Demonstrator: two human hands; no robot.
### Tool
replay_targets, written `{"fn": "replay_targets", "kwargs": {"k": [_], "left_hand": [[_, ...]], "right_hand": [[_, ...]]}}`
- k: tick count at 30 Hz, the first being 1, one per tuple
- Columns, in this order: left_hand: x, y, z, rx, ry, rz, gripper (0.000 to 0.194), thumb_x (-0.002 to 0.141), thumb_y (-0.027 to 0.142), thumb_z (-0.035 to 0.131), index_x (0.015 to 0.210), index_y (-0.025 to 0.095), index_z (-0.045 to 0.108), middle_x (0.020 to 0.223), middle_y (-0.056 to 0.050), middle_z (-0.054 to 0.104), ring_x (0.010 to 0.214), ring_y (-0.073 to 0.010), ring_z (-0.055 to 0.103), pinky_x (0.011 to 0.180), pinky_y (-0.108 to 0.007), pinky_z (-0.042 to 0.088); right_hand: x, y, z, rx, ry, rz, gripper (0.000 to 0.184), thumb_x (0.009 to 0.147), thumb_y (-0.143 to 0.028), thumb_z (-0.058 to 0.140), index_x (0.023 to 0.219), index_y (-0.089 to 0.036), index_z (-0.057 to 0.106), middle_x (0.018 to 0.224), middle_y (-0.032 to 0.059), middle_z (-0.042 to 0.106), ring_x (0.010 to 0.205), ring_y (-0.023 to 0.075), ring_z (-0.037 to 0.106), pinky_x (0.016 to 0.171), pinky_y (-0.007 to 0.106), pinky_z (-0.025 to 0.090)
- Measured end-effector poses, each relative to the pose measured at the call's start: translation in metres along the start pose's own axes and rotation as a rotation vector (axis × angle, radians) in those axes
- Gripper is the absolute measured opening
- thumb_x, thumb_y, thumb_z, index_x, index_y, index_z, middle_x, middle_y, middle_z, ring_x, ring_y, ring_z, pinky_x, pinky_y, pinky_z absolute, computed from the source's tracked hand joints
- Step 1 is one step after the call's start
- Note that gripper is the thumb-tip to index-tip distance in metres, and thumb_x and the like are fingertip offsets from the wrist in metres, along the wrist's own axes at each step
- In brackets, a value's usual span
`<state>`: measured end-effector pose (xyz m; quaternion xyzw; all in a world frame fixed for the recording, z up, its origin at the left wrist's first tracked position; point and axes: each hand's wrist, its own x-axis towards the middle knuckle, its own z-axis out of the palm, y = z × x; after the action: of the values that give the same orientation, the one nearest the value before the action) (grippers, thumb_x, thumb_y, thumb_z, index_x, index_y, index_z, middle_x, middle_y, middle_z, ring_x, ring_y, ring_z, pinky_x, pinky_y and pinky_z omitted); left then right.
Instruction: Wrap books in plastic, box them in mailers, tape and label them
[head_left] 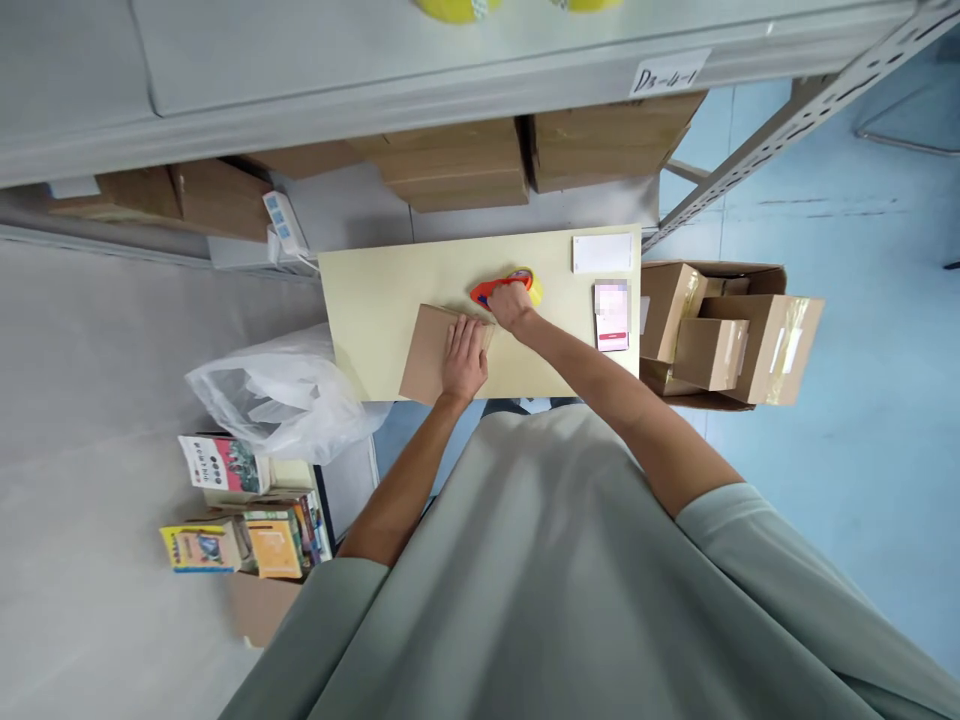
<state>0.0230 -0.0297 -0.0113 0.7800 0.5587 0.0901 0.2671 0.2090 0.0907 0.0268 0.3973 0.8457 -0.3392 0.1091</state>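
Observation:
On the pale yellow table (pixel 367 300) lies a brown cardboard box (pixel 426 352), set at a slant. My left hand (pixel 465 360) rests flat on its right part, fingers stretched out and pointing away from me. Just beyond the box's upper right corner, my right hand (pixel 513 304) is closed around a red tape dispenser (pixel 489 290) that carries a yellow roll of tape (pixel 535 288). The dispenser's front end points left, close to the box. My fist hides its handle, and I cannot tell whether tape is stuck to the cardboard.
A phone (pixel 612 316) and a white paper pad (pixel 602 253) lie at the table's right end. Right of it stands a carton of smaller boxes (pixel 712 352). At left are a white plastic bag (pixel 292 400) and several books (pixel 274 545). A metal shelf (pixel 450 90) overhangs the far side.

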Motion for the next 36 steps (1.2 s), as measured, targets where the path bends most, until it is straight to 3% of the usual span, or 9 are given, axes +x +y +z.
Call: {"fn": "replay_targets", "kwargs": {"k": [3, 5, 10, 15, 20, 23, 27, 32, 36], "left_hand": [[0.000, -0.002, 0.000, 0.028, -0.014, 0.016, 0.068, 0.103, 0.025, 0.047, 0.169, 0.007, 0.049, 0.177, -0.022, 0.049, 0.176, -0.0320, 0.025, 0.147, -0.060, 0.015], [0.000, -0.003, -0.001, 0.056, -0.022, 0.028, 0.069, 0.102, 0.023, 0.048, 0.169, 0.007, 0.048, 0.178, -0.021, 0.048, 0.176, -0.0326, 0.027, 0.147, -0.059, 0.016], [0.001, -0.001, -0.009, -0.017, 0.021, 0.086, 0.076, 0.098, 0.030, 0.059, 0.170, 0.006, 0.046, 0.175, -0.023, 0.050, 0.172, -0.0375, 0.036, 0.145, -0.060, 0.024], [-0.002, 0.003, -0.036, -0.212, 0.160, 0.090, 0.066, 0.105, 0.032, 0.055, 0.169, 0.019, 0.047, 0.166, -0.020, 0.060, 0.157, -0.0341, 0.056, 0.131, -0.054, 0.049], [0.019, 0.022, -0.103, -0.256, 0.426, 0.298, 0.054, 0.113, 0.036, 0.054, 0.164, 0.021, 0.054, 0.150, -0.020, 0.067, 0.145, -0.0316, 0.065, 0.124, -0.051, 0.055], [0.050, 0.037, -0.160, -0.230, 0.575, 0.396, 0.050, 0.115, 0.038, 0.049, 0.160, 0.019, 0.057, 0.143, -0.021, 0.068, 0.140, -0.0313, 0.066, 0.123, -0.050, 0.055], [0.102, 0.049, -0.236, -0.212, 0.711, 0.487, 0.053, 0.115, 0.040, 0.048, 0.163, 0.018, 0.053, 0.150, -0.022, 0.062, 0.147, -0.0317, 0.061, 0.128, -0.050, 0.049], [0.153, 0.048, -0.306, -0.176, 0.758, 0.518, 0.061, 0.108, 0.033, 0.057, 0.165, 0.014, 0.047, 0.154, -0.023, 0.059, 0.151, -0.0344, 0.056, 0.131, -0.052, 0.046], [0.160, 0.036, -0.331, -0.135, 0.694, 0.477, 0.066, 0.101, 0.022, 0.060, 0.165, 0.014, 0.048, 0.157, -0.022, 0.059, 0.152, -0.0368, 0.055, 0.132, -0.056, 0.045]], "right_hand": [[0.008, -0.019, -0.015, -0.062, 0.030, 0.275, 0.035, 0.105, -0.006, 0.047, 0.114, -0.001, 0.080, 0.116, 0.0304, 0.082, 0.112, 0.0359, 0.079, 0.091, 0.045, 0.058], [0.006, -0.032, -0.023, -0.067, 0.050, 0.364, 0.033, 0.104, -0.006, 0.053, 0.117, -0.004, 0.082, 0.124, 0.0289, 0.082, 0.118, 0.0361, 0.079, 0.093, 0.043, 0.058], [-0.024, -0.058, -0.030, -0.072, 0.111, 0.432, 0.041, 0.114, -0.020, 0.046, 0.129, -0.002, 0.079, 0.134, 0.0328, 0.078, 0.118, 0.0359, 0.080, 0.089, 0.041, 0.059], [-0.068, -0.088, -0.033, -0.028, 0.215, 0.556, 0.059, 0.120, -0.043, 0.040, 0.143, 0.005, 0.065, 0.116, 0.0324, 0.081, 0.107, 0.0364, 0.082, 0.087, 0.040, 0.058], [-0.094, -0.123, -0.072, -0.026, 0.376, 0.628, 0.064, 0.120, -0.053, 0.035, 0.147, 0.001, 0.057, 0.106, 0.0277, 0.083, 0.099, 0.0391, 0.082, 0.083, 0.041, 0.057], [-0.095, -0.142, -0.121, -0.071, 0.527, 0.645, 0.069, 0.119, -0.060, 0.032, 0.146, -0.001, 0.057, 0.106, 0.0281, 0.082, 0.096, 0.0407, 0.081, 0.081, 0.043, 0.058], [-0.078, -0.157, -0.198, -0.173, 0.744, 0.632, 0.072, 0.119, -0.064, 0.027, 0.146, -0.003, 0.056, 0.109, 0.0290, 0.080, 0.099, 0.0415, 0.080, 0.085, 0.045, 0.059], [-0.031, -0.159, -0.274, -0.256, 0.871, 0.594, 0.068, 0.121, -0.058, 0.025, 0.144, -0.001, 0.054, 0.110, 0.0301, 0.080, 0.105, 0.0411, 0.080, 0.096, 0.048, 0.057], [0.006, -0.154, -0.298, -0.304, 0.806, 0.581, 0.053, 0.121, -0.043, 0.037, 0.147, 0.001, 0.051, 0.125, 0.0335, 0.078, 0.119, 0.0387, 0.078, 0.111, 0.048, 0.050]]}}
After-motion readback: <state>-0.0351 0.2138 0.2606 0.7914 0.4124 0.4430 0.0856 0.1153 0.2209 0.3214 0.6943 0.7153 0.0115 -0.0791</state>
